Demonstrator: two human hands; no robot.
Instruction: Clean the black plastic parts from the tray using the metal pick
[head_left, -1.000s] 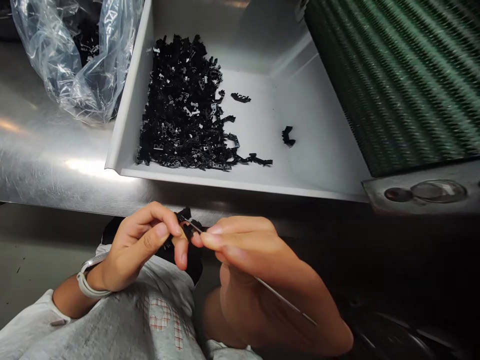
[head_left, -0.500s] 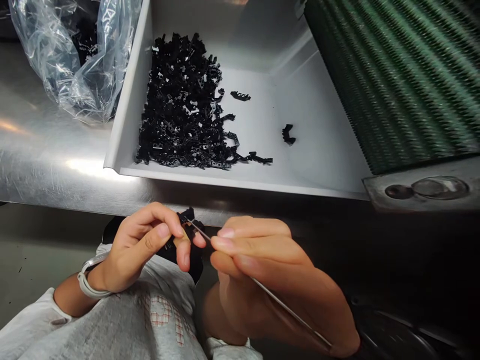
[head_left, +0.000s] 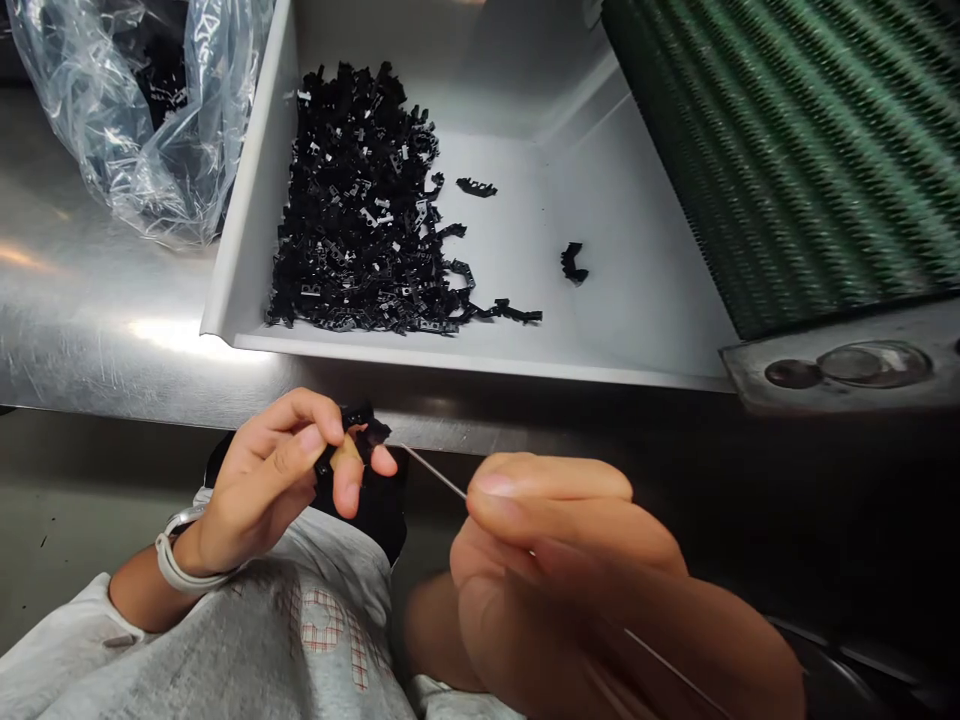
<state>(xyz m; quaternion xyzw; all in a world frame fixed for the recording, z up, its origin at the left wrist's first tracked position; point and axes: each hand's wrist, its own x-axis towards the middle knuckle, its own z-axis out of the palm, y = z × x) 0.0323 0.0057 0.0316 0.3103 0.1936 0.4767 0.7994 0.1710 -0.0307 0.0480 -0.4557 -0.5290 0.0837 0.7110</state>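
Between the fingers of my left hand [head_left: 281, 465] is a small black plastic part [head_left: 369, 428], curved and notched, partly covered by the fingertips. My right hand [head_left: 585, 560] pinches a thin metal rod [head_left: 436, 472] like a pen. Its tip points at the black part, with a small gap between them. The rod's back end runs down across the right palm. Both hands are in front of the white tray [head_left: 480, 358], just past the metal table edge.
A heap of similar black parts [head_left: 360, 210] fills the tray's left side, with a few loose ones, such as a curved part [head_left: 574, 263], farther right. A clear plastic bag [head_left: 150, 170] stands at the left on the metal table [head_left: 112, 330]. A ridged green block [head_left: 810, 150] overhangs the right.
My right hand has drawn back to the right, taking the rod's tip off the black part. My left hand has shifted slightly up and left with the part.
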